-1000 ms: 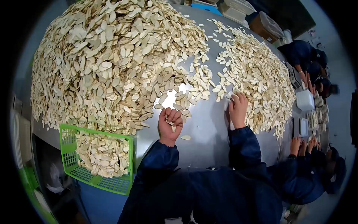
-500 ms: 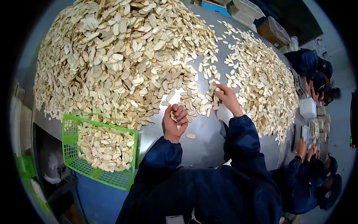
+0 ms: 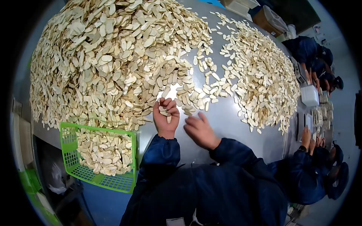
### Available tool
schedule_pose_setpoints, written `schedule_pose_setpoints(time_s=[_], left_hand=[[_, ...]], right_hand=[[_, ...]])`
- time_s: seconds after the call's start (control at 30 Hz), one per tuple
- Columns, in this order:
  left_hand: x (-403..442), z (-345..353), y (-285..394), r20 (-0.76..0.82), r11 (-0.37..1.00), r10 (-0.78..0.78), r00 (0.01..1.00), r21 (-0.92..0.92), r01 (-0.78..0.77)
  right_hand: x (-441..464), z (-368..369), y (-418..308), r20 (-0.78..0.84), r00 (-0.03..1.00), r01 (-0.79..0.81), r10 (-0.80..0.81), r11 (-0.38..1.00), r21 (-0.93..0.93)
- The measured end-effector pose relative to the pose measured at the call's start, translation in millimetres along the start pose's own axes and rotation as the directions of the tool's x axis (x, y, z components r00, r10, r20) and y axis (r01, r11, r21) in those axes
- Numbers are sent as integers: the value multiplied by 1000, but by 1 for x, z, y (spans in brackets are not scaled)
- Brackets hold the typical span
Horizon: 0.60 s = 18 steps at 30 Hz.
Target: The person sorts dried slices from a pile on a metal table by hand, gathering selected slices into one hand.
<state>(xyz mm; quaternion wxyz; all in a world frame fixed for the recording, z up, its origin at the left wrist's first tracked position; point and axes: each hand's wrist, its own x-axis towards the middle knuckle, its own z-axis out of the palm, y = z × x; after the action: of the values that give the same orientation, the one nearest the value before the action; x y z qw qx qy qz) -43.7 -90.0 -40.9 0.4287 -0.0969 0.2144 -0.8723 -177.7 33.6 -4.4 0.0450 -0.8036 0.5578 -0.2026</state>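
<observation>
My left hand [image 3: 166,119] is palm up over the metal table, its fingers curled round a few pale, dried-looking slices [image 3: 163,110]. Just right of it, my right hand [image 3: 201,131] is low over the table, back upward. Its fingertips are blurred and partly hidden, so I cannot tell whether they grip anything. Some loose slices [image 3: 188,109] lie just beyond those fingertips. Behind my left hand rises a large heap of similar slices [image 3: 109,64]. A wide, lower spread of slices [image 3: 266,75] covers the table to the right.
A green plastic basket [image 3: 134,162], partly filled with slices, sits at the table's near left edge. Co-workers in dark blue clothes [image 3: 309,56] are along the right side, near a white box [image 3: 310,95]. Tubs and a carton [image 3: 266,22] stand at the far right.
My right hand has moved left and toward me, from the slices between the piles to beside my left hand. My left hand still holds slices. The view has shifted slightly.
</observation>
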Motion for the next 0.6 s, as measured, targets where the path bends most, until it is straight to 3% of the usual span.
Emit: schedule_pose_setpoints(time_s=[0.03, 0.1, 0.23, 0.33, 0.4, 0.47, 0.5, 0.53, 0.57, 0.6], left_hand=[[0, 4, -5, -67, 997, 65, 996, 51, -61], [0, 10, -17, -185, 971, 203, 962, 163, -174], [0, -8, -10, -89, 983, 115, 989, 156, -100], [-1, -6, -8, -98, 990, 65, 993, 133, -52], [-3, 1, -12, -107, 991, 67, 992, 122, -54], [-4, -2, -5, -56, 996, -13, 998, 84, 17], [-4, -2, -2, -28, 996, -52, 998, 67, 53], [-4, 1, -4, -77, 996, 0, 997, 86, 6], [-3, -2, -1, -22, 996, -43, 999, 79, 44], [-3, -2, -1, -36, 996, -40, 999, 81, 43]], right_hand=[[-7, 1, 15, -40, 997, -64, 61, 994, -86], [-27, -14, 40, -152, 977, -166, 152, 983, -80], [-46, -41, 77, -270, 887, -423, 376, 894, -146], [-18, -45, 79, -389, 843, -421, 371, 906, -49], [10, -26, 70, -388, 888, -277, 247, 961, -23], [38, -11, 40, -265, 944, -176, 195, 980, 95], [46, -4, 25, -163, 980, -123, 116, 992, -29], [49, 7, 21, -138, 988, -77, 69, 995, -55], [49, 16, 21, -107, 994, -34, 25, 996, -79], [48, 15, 25, -59, 996, -77, 71, 992, -97]])
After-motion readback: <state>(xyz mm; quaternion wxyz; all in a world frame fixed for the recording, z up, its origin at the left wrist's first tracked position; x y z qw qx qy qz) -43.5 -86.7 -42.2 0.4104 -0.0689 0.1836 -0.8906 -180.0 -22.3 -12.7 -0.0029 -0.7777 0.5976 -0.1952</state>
